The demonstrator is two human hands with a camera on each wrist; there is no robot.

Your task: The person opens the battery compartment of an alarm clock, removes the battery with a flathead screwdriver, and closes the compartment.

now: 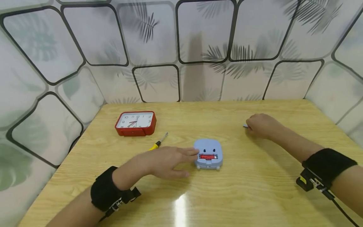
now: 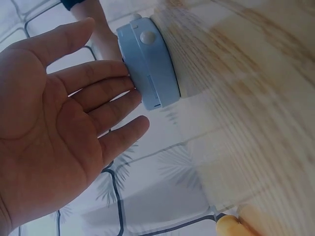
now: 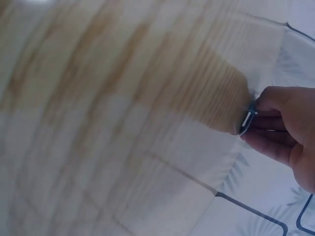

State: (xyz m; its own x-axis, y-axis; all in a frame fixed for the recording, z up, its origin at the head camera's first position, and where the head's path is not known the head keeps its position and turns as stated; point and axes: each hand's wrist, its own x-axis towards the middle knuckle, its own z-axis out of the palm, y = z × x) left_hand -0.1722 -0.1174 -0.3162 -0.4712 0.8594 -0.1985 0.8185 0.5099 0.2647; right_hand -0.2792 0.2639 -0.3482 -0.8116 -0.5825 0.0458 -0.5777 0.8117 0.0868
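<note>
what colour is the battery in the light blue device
The battery is red, seen best in the head view.

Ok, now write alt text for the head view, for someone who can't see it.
A person's left hand touches a light-blue device with a red battery in its open compartment, while the right hand pinches a small, mostly hidden pale piece. Left of the device on the wooden table are a yellow-handled screwdriver and a red clock.

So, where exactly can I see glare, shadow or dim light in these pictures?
Head view: white glare streak on the table at bottom centre, tall shadow on the patterned backdrop; left wrist view: dim overall, left hand shaded; right wrist view: small glare patch at the top edge, left.
</note>
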